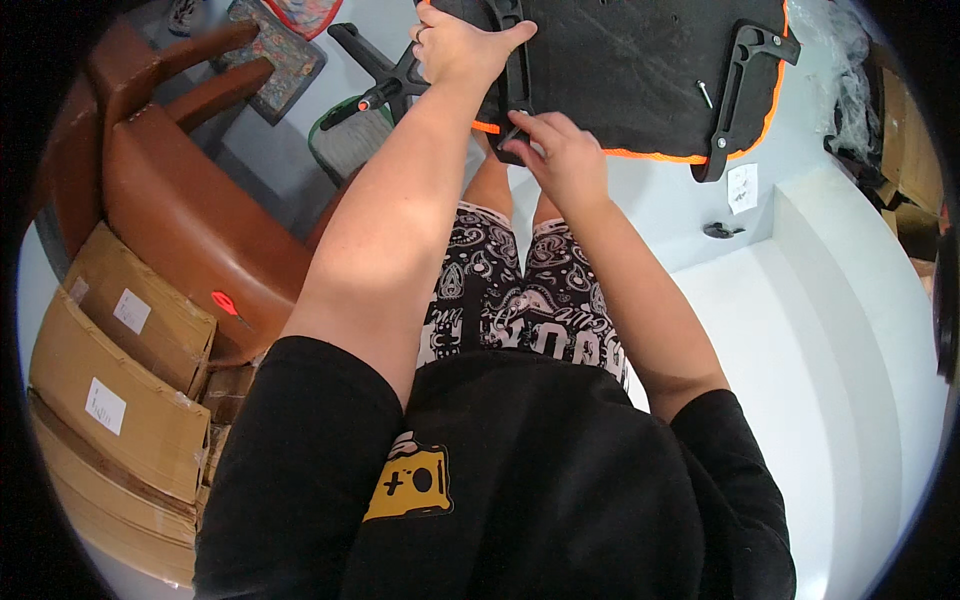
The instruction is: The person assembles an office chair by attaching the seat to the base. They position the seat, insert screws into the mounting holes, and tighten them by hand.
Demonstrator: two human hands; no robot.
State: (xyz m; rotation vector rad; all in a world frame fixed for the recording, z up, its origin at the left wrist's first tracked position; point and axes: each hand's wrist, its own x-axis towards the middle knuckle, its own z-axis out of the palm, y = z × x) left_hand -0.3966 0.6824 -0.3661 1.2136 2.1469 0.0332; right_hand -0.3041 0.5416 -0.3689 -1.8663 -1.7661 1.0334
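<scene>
The black seat pad (pixel 640 70), a broad flat slab edged with orange piping, lies upside down just ahead of both hands, its fabric matt and slightly creased. Two black plastic armrest brackets are on it: one (pixel 745 85) sits well off to the right of the fingers, the other (pixel 513 80) runs between the hands, its long axis pointing away from the person.

The left hand (pixel 462 45) lies on the far end of that near bracket, fingers curled over its edge in a firm hold. The right hand (pixel 565 155) is at the near end, by the orange piping, fingertips pinched together on something small at the bracket's foot; what it is, I cannot tell. Both hands touch the bracket, the right being closer to its lower fixing end.

A small bolt (pixel 705 93) lies loose on the pad, right of the fingers. Left of the left hand a black star base (pixel 385 65) rests on the floor, with a brown leather chair (pixel 190 200) and cardboard boxes (pixel 120 390) farther left.
</scene>
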